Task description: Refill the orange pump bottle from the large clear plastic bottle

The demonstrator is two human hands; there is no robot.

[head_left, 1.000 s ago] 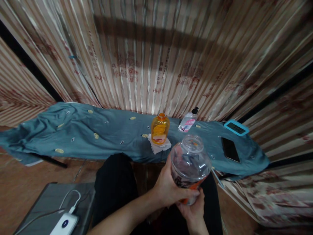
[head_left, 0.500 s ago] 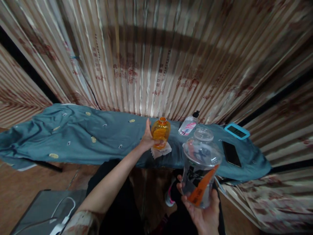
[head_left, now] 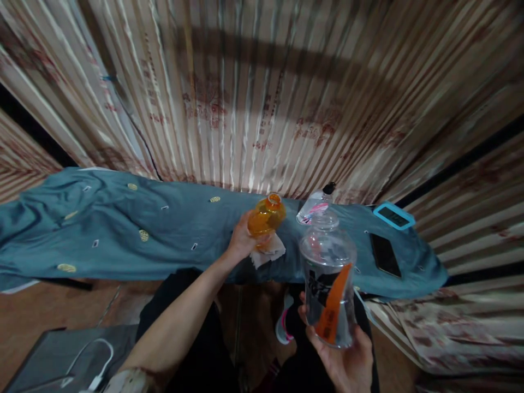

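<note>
Left hand (head_left: 240,240): grip closed round one orange bottle (head_left: 266,217), which now tilts over the tissue (head_left: 270,253) by the table's (head_left: 172,234) near edge, having stood upright. Right hand (head_left: 347,361): grip curled round one clear bottle's (head_left: 328,252) lower part, roughly upright. Both hands are now occupied.

A small translucent orange bottle (head_left: 266,218) is gripped by the left hand (head_left: 244,236); a large clear plastic bottle (head_left: 328,284) is held by the right (head_left: 341,352).

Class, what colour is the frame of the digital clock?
Light blue, clearest in the head view.
</note>
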